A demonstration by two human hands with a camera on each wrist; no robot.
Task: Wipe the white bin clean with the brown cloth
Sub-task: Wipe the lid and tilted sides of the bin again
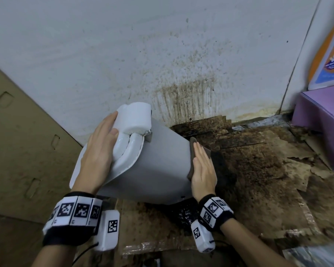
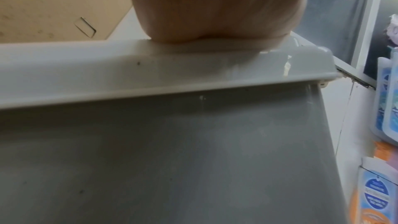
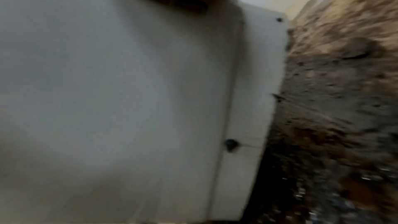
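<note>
Both wrists wear marker bands. Left hand rests with straight fingers on the lid of the tilted white bin; right hand presses the brown cloth flat on its side.

Left wrist view: palm on the lid.

Right wrist view: cloth under the palm, dirty floor beside.

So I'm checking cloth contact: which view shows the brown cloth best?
The head view: the brown cloth lies flat under the right hand against the white bin. The right wrist view shows only a blurred brown strip beneath the palm; the left wrist view shows none.
</note>
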